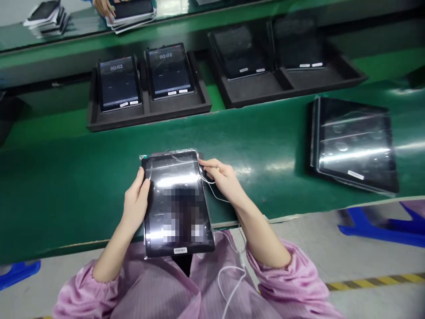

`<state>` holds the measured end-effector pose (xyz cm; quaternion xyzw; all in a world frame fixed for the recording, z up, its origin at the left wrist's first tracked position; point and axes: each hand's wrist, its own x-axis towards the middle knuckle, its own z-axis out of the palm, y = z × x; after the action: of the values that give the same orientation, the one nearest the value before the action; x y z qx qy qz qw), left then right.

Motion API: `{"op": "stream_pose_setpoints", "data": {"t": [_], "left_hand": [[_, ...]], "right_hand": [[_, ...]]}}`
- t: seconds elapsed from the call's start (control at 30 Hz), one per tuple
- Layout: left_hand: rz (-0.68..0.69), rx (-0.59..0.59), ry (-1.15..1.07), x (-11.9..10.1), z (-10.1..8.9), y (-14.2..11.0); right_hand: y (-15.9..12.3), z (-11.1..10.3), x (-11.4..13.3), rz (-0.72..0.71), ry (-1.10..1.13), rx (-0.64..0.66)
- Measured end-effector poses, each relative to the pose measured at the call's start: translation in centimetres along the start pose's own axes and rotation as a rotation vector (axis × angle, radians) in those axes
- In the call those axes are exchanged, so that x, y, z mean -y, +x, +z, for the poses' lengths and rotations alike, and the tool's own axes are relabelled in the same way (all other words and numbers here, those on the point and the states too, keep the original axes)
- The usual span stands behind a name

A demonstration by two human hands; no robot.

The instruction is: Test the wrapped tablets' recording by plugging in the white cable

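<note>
Over the near part of the green table [83, 195], I've got the tablet [179, 204] held by the left hand [135, 204], while the right hand [224, 177] is bunched narrow at its upper edge, can't tell if pinching the white cord [207, 181], so I'd keep that slack, dark trays [175, 106] beyond, stacked tablets [357, 146] well off right.

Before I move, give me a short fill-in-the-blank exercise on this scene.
The left hand holds the tablet at its ____ edge.
Near the right hand runs a thin cable coloured ____.
Both lit screens in the left-hand tray show the time ____.
The worktop is coloured ____.

Missing words: left; white; 00:02; green.
</note>
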<state>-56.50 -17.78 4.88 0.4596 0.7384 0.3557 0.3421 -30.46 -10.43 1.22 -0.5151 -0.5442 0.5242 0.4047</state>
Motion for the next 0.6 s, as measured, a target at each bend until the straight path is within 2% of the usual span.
{"op": "stream_pose_setpoints", "data": {"t": [0.13, 0.2, 0.3, 0.37, 0.47, 0.6], "left_hand": [[0.007, -0.006, -0.087, 0.3, -0.1, 0.0], [0.021, 0.013, -0.143, 0.7, -0.3, 0.0], [0.037, 0.064, -0.210, 1.2, -0.4, 0.1], [0.051, 0.102, -0.203, 1.2, -0.3, 0.5], [0.067, 0.104, -0.123, 0.7, 0.0, 1.8], [0.096, 0.091, -0.159, 0.6, 0.1, 3.8]], "right_hand": [[-0.4, -0.3, 0.2, 0.090, 0.067, 0.013], [-0.8, -0.7, 0.6, 0.142, 0.120, -0.024], [-1.3, -1.2, 1.2, 0.277, 0.310, -0.103], [-1.0, -1.1, 1.7, 0.334, 0.437, -0.099], [0.5, -0.4, 2.2, 0.283, 0.487, -0.025], [3.1, 0.0, 2.9, 0.262, 0.374, 0.012]]}}
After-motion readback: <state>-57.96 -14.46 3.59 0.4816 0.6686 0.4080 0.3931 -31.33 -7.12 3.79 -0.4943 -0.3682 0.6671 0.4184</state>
